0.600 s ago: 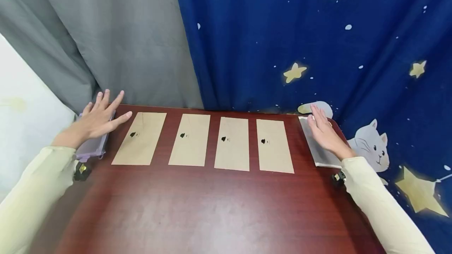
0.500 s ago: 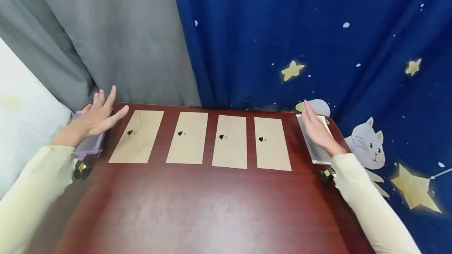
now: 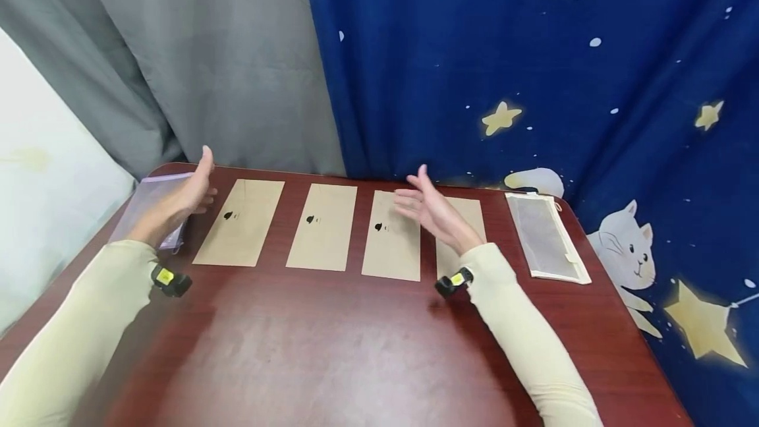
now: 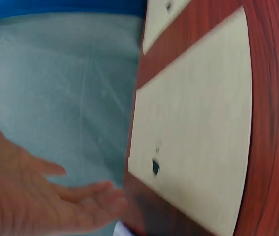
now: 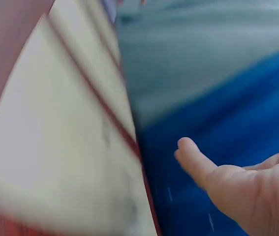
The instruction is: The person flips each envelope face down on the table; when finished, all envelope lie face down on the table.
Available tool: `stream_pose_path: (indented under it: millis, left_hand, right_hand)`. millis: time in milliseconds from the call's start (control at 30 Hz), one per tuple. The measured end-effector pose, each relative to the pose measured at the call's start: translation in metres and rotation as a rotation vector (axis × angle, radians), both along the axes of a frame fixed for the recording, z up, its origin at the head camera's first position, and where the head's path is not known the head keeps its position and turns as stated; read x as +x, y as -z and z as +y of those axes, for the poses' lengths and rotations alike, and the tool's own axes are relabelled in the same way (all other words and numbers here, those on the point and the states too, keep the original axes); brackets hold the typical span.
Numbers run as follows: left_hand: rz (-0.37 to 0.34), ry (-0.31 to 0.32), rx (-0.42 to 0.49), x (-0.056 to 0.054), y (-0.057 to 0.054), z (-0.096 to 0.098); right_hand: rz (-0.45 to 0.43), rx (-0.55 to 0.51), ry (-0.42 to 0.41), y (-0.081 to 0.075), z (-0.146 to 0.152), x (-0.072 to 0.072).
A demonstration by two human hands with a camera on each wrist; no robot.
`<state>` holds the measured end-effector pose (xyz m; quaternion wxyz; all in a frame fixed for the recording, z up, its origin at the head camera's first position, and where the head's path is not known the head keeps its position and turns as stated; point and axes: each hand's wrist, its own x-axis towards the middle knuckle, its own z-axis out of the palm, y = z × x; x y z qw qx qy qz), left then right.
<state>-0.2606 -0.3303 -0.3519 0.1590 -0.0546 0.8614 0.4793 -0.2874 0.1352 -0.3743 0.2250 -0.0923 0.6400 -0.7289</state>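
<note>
Several flat tan kraft-paper rectangles, each printed with a small black hat, lie in a row along the far side of the table. My left hand (image 3: 180, 206), thumb up and fingers extended, holds nothing near the leftmost tan rectangle (image 3: 240, 236), overlapping a purple-edged pouch (image 3: 142, 199). The left wrist view shows the fingers beside that rectangle's hat mark. My right hand (image 3: 435, 213) is also unfurled and holds nothing. It overlaps the third tan rectangle (image 3: 388, 259) and hides part of the rightmost one (image 3: 472, 211).
A grey mesh pouch (image 3: 536, 232) with white trim lies near the right edge of the reddish-brown table (image 3: 332, 341). Grey (image 3: 237, 84) and blue star-patterned curtains (image 3: 415, 71) hang behind the far edge. A white wall (image 3: 47, 170) stands at left.
My right hand has swept left, from over the mesh pouch to over the right-hand tan rectangles. My left hand has shifted slightly right and turned from spread, palm down, to thumb up.
</note>
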Motion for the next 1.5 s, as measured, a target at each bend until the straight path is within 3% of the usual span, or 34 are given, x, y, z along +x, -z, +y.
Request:
stream_pose_path:
  millis: [67,233,367,500,600,733,933,1300,1500]
  left_hand:
    - [-0.024,-0.083,0.077,0.001,0.002,0.002]
    - [-0.058,-0.183,0.151,0.001,0.003,0.001]
    - [-0.075,-0.236,0.169,-0.002,0.003,0.005]
    - [-0.078,-0.288,0.135,-0.004,0.005,0.006]
    - [-0.084,-0.341,0.165,-0.007,0.007,0.005]
    - [-0.086,-0.398,0.179,-0.013,0.009,0.007]
    - [-0.114,-0.436,0.13,-0.019,0.013,0.006]
    - [-0.185,-0.338,0.049,-0.024,0.023,0.003]
    - [-0.185,-0.316,0.021,-0.029,0.021,0.002]
  right_hand:
    - [-0.128,-0.144,-0.043,-0.001,-0.023,0.0]
    - [-0.442,-0.476,-0.123,-0.001,-0.07,-0.001]
    - [-0.537,-0.528,-0.151,0.005,-0.104,-0.003]
    - [-0.643,-0.571,-0.126,0.017,-0.142,-0.007]
    - [-0.723,-0.587,-0.098,0.029,-0.171,-0.011]
    - [-0.758,-0.546,-0.062,0.037,-0.2,-0.019]
    - [-0.761,-0.468,-0.027,0.034,-0.218,-0.03]
    - [-0.818,-0.503,0.018,0.036,-0.224,-0.032]
    - [-0.745,-0.464,0.001,0.032,-0.232,-0.028]
